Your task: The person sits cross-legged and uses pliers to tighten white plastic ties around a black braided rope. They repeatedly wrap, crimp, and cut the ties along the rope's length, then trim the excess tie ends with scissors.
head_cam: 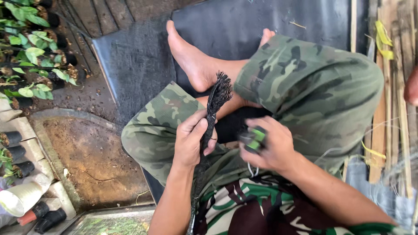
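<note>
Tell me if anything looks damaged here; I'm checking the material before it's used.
The black braided cord gripped in the left hand is frayed at its upper end, the strands splayed into a ragged tuft. The right hand holds a small green-and-black object, too blurred to identify.

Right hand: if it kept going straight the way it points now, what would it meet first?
Probably the black frayed bundle held upright in the left hand; the right hand, gripping a blurred green-and-black object, points that way. Depth is uncertain.
</note>
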